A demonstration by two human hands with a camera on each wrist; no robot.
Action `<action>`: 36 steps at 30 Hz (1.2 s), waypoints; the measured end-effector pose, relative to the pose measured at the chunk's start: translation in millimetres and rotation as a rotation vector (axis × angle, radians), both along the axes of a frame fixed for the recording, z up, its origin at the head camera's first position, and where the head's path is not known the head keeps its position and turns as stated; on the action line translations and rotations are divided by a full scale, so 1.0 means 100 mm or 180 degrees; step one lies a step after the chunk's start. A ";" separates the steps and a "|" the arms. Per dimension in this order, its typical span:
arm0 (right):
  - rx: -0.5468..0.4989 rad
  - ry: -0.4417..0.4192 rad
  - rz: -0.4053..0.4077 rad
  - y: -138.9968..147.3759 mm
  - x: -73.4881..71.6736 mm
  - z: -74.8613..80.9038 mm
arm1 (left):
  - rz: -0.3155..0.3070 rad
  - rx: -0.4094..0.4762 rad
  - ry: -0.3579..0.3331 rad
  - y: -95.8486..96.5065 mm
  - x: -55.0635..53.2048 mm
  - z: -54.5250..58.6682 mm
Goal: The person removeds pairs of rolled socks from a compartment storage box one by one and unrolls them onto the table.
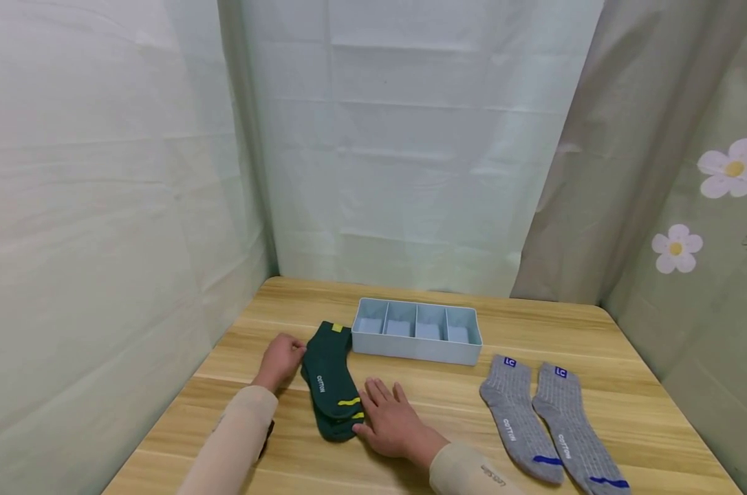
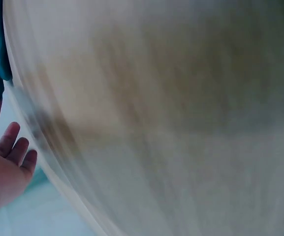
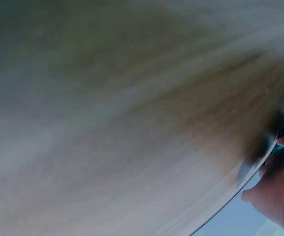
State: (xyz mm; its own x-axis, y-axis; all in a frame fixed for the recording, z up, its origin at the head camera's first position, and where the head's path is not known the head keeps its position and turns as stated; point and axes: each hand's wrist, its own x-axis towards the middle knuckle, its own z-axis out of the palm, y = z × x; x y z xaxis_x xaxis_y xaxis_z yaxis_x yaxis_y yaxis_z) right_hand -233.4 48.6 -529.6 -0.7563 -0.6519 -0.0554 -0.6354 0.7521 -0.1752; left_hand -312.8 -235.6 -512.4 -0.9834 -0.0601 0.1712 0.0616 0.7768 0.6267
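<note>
Two dark green socks with yellow toe stripes and "COTTON" lettering lie one over the other, slightly offset, left of centre on the table. My left hand is at their left edge; in the left wrist view that hand pinches the sock edge between thumb and finger, the other fingers loose. Beside the toe end, my right hand rests low with its fingers spread, touching the socks' right edge. Little of the right hand shows in the right wrist view.
A pale blue tray with several compartments stands behind, close to the green cuffs. On the right lie two grey ribbed socks, the left one and the right one, side by side. Curtains enclose the wooden table.
</note>
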 end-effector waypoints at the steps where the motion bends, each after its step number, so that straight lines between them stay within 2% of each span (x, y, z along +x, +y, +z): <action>1: -0.0003 0.0005 0.0001 0.00 0.00 0.00 | 0.0016 0.0076 0.0028 0.00 0.00 0.00; 6: -0.0026 0.0008 0.0029 0.00 0.00 0.00 | 0.0119 0.0306 0.0165 -0.01 -0.02 0.00; 10: -0.0035 0.0067 0.0061 0.00 0.00 -0.01 | 0.0122 0.0440 0.0141 -0.02 -0.03 0.00; 15: -0.0052 0.0161 0.0105 0.01 -0.01 -0.03 | 0.0137 0.0624 -0.0084 0.00 -0.03 0.01; 22: -0.0017 0.0079 0.0162 0.02 0.00 -0.01 | 0.0220 0.1146 -0.0345 -0.01 -0.01 0.00; 28: 0.0044 0.0045 0.0155 0.00 -0.01 -0.05 | 0.0353 0.1382 -0.0433 -0.13 0.02 0.01; 36: 0.0065 0.0132 0.0142 -0.01 -0.02 -0.07 | 0.0432 0.1358 -0.0458 -0.43 0.05 0.00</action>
